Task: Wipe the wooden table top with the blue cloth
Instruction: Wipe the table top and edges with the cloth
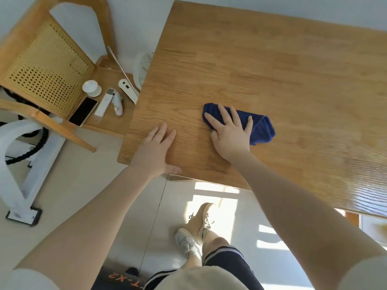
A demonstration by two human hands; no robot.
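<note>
Mid-wipe on wooden table top [272, 59]. Right hand [229, 130] pressing flat, fingers spread, on folded blue cloth [260, 127] near table's 7 o'clock corner. Left hand [156, 147] bracing, fingers straight, at cloth's 9 o'clock. Next, likely sweeping toward unwiped 1 o'clock area.

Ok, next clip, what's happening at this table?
A person is wiping a wooden table top with a folded blue cloth. The right hand presses flat on the cloth, fingers spread, near the table's front left part. The left hand rests open on the table near its left corner, as if bracing. A chair beside the table carries a phone and a few small white items.
</note>
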